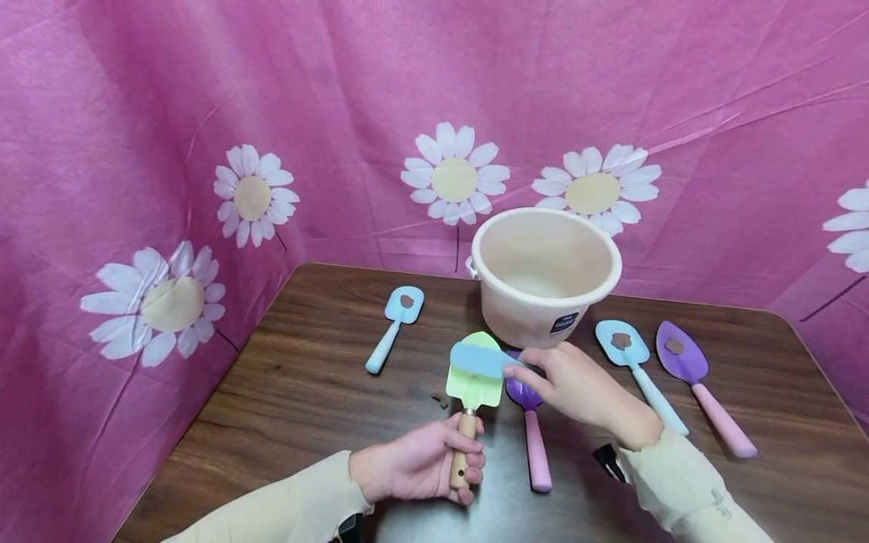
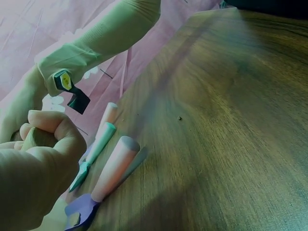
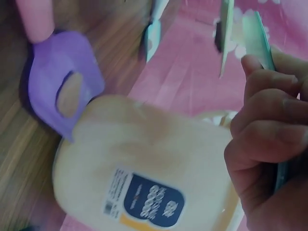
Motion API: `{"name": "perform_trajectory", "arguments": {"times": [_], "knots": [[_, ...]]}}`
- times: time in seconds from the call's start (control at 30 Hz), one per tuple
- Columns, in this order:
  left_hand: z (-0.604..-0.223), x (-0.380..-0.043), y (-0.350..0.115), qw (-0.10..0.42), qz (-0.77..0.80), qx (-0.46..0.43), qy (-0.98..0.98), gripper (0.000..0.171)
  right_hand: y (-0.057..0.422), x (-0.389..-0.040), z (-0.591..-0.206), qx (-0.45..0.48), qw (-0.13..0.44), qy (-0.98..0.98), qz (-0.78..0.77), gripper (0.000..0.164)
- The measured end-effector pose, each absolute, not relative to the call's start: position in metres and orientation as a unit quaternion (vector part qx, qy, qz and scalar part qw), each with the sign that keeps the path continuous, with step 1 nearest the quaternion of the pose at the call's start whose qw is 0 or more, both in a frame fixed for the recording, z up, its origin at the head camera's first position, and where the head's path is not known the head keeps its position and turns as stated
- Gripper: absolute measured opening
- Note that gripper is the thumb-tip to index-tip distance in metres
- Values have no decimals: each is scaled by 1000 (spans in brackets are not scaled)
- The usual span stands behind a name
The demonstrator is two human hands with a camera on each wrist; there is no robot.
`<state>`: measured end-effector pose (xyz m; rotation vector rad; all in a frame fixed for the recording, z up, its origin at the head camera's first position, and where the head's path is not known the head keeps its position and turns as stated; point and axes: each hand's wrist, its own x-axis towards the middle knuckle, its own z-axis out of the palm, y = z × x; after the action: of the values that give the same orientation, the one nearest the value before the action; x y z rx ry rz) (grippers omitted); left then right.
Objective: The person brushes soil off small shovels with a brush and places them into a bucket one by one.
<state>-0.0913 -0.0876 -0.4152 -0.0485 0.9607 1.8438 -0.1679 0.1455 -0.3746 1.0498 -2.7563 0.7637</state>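
My left hand (image 1: 417, 461) grips the wooden handle of a small light-green garden trowel (image 1: 475, 390), its blade pointing away from me. My right hand (image 1: 577, 386) pinches a flat light-blue scraper (image 1: 480, 360), laid across the green blade in the head view. From the right wrist, the trowel's edge shows with a dark lump (image 3: 219, 36) on it, close to the scraper (image 3: 258, 38). Whether scraper and trowel touch cannot be told. Beneath my right hand lies a purple trowel with a pink handle (image 1: 537, 452), its blade partly covered. Brown crumbs (image 1: 440, 400) lie left of the green trowel.
A cream bucket (image 1: 505, 313) stands at the back of the wooden table (image 1: 292, 422). To its left lies a blue spatula (image 1: 385, 347); to its right are another blue spatula (image 1: 655, 396) and a purple trowel (image 1: 723, 418). Each blade bears a brown piece. Pink flowered cloth (image 1: 353, 113) hangs behind.
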Motion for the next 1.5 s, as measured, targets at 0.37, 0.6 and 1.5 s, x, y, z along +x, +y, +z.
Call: {"name": "perform_trajectory", "arguments": {"times": [0.37,0.6,1.5], "knots": [[-413,-94,-87,498,770,-22,398,18,139,-156,-376,375,-11,-897,231,27],[-413,-93,-87,499,768,-24,401,18,142,-160,-379,378,-29,-892,247,27],[-419,-89,-93,499,766,-27,405,19,154,-187,-380,270,56,-938,212,36]]}}
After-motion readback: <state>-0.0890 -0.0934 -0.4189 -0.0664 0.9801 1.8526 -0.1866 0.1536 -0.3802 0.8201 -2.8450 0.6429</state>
